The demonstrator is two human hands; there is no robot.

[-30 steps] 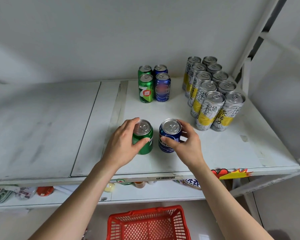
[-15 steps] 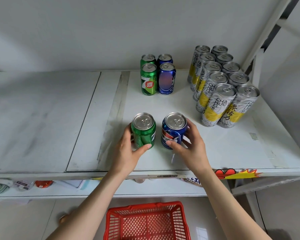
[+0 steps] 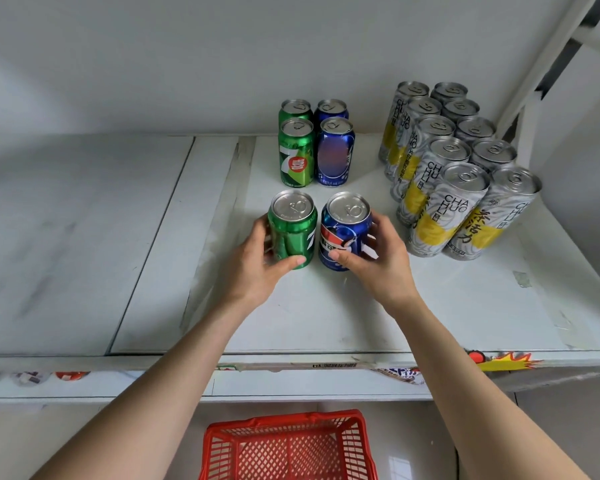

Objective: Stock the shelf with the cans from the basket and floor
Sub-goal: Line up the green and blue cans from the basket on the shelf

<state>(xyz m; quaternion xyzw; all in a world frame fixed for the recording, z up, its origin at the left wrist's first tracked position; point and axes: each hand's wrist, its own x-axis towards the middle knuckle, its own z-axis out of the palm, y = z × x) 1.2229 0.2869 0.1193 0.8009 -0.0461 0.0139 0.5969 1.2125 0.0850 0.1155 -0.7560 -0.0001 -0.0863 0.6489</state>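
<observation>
On the white shelf [image 3: 326,317] my left hand [image 3: 257,268] grips a green can [image 3: 293,226], thumb across its front. Beside it my right hand [image 3: 378,265] grips a blue can [image 3: 345,230]. Both cans stand upright, side by side and almost touching. Just behind them stand two green cans [image 3: 296,152] and two blue cans [image 3: 335,150] in a square. A red basket [image 3: 288,445] sits on the floor below the shelf; the part in view holds nothing.
Several tall silver-and-yellow cans [image 3: 447,188] stand in two rows at the shelf's right, close to my right hand. The shelf post [image 3: 548,60] rises behind them. Small items lie on the lower shelf [image 3: 32,377] at the left. The shelf's left half [image 3: 66,237] is bare.
Both hands have slid the green and blue cans farther back on the shelf, toward the four cans behind. The gap to those cans has shrunk.
</observation>
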